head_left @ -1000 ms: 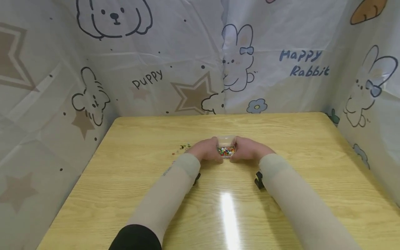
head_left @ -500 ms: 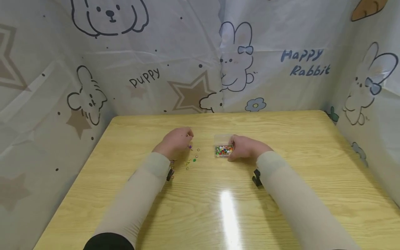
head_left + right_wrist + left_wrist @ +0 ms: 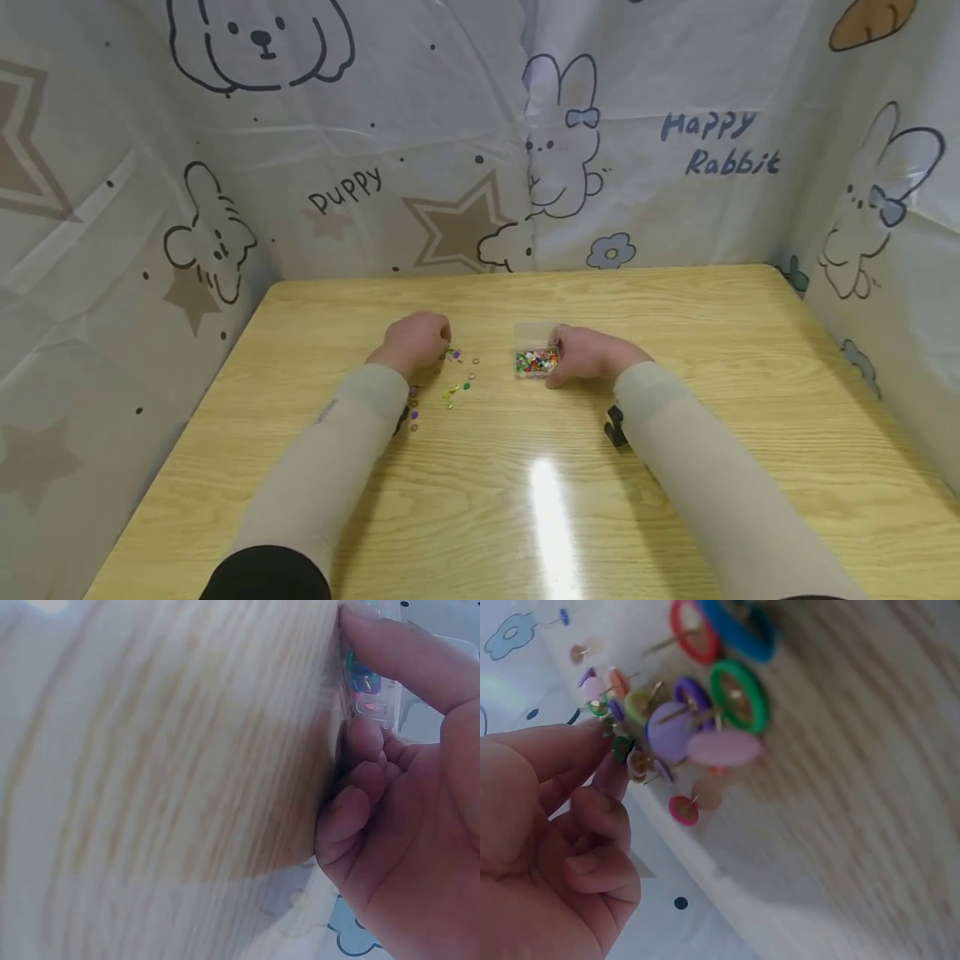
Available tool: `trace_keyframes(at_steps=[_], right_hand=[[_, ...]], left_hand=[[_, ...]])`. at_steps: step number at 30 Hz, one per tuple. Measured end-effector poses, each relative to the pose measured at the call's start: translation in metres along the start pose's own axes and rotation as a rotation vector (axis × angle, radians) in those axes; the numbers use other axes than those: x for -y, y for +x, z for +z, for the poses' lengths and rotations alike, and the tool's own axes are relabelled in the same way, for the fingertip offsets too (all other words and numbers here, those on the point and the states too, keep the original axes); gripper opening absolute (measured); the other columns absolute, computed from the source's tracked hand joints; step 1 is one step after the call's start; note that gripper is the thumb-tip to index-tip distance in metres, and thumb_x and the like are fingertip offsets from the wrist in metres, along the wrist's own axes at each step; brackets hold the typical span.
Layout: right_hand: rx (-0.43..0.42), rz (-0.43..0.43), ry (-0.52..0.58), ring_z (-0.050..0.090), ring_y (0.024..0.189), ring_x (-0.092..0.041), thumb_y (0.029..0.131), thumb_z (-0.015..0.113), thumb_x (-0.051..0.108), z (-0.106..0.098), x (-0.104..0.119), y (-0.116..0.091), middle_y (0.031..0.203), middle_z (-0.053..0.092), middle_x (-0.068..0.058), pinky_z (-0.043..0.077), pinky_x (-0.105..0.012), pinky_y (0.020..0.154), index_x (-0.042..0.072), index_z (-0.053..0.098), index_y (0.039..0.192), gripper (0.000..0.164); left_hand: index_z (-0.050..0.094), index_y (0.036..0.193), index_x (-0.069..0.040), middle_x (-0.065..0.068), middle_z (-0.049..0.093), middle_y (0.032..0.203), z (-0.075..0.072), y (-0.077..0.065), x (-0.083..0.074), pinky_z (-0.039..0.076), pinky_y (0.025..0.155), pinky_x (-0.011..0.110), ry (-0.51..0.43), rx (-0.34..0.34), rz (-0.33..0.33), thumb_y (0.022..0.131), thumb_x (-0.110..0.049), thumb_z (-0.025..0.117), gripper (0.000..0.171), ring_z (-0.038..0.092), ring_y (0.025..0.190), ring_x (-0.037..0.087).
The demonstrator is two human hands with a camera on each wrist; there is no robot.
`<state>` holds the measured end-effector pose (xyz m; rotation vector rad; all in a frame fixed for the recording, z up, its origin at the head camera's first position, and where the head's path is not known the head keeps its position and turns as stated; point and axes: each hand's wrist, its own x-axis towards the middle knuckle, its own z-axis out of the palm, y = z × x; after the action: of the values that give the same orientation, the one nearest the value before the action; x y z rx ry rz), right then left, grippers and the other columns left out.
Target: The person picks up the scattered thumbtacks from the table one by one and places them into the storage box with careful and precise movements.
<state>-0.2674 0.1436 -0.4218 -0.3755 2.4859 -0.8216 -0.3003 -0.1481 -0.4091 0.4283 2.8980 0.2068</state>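
In the head view my left hand (image 3: 416, 340) reaches down at the loose thumbtacks (image 3: 456, 355) on the table. The left wrist view shows its thumb and fingers curled, fingertips right at a small green thumbtack (image 3: 621, 748); I cannot tell whether they grip it. Larger in that view are a green-rimmed thumbtack (image 3: 759, 712) and purple, pink and blue ones. My right hand (image 3: 590, 353) holds the right side of a clear plastic box (image 3: 536, 335) standing with its lid raised, full of colourful thumbtacks. Part of the box (image 3: 375, 709) shows beyond the right thumb in the right wrist view.
Yellow thumbtacks (image 3: 451, 392) and a green thumbtack (image 3: 467, 386) lie between the left hand and the box. More thumbtacks (image 3: 414, 415) lie beside the left wrist. A printed cloth (image 3: 442, 100) hangs behind the wooden table (image 3: 675, 308).
My left hand has let go of the box, moved left to the loose thumbtacks and lowered its fingertips among them. The right hand has stayed on the box.
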Motion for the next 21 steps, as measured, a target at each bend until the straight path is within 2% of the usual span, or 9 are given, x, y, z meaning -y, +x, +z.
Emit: trace_keyframes(at_steps=[7, 15, 21], right_hand=[[-0.009, 0.007, 0.008, 0.049, 0.092, -0.021, 0.07, 0.082, 0.025, 0.0, 0.002, 0.001, 0.108, 0.055, -0.005, 0.04, -0.04, 0.089, 0.012, 0.047, 0.111, 0.055], [-0.015, 0.006, 0.0, 0.049, 0.093, -0.021, 0.071, 0.082, 0.025, 0.001, 0.001, 0.001, 0.109, 0.055, -0.005, 0.04, -0.04, 0.089, 0.012, 0.048, 0.109, 0.053], [-0.019, 0.016, -0.018, 0.049, 0.091, -0.021, 0.071, 0.083, 0.026, 0.002, -0.003, 0.004, 0.107, 0.055, -0.006, 0.041, -0.038, 0.085, 0.012, 0.047, 0.108, 0.053]], left_hand=[[0.062, 0.086, -0.017, -0.001, 0.063, 0.089, 0.002, 0.004, -0.004, 0.048, 0.072, 0.042, 0.071, -0.03, 0.01, 0.091, -0.012, 0.052, 0.012, 0.054, 0.08, 0.019], [0.061, 0.086, -0.015, 0.0, 0.062, 0.086, 0.003, 0.0, -0.01, 0.048, 0.073, 0.04, 0.063, -0.011, -0.004, 0.095, -0.014, 0.051, 0.013, 0.054, 0.076, 0.018], [0.06, 0.084, -0.018, -0.003, 0.06, 0.083, 0.001, -0.005, -0.024, 0.046, 0.067, 0.037, 0.031, -0.059, 0.072, 0.092, -0.014, 0.055, 0.01, 0.052, 0.074, 0.016]])
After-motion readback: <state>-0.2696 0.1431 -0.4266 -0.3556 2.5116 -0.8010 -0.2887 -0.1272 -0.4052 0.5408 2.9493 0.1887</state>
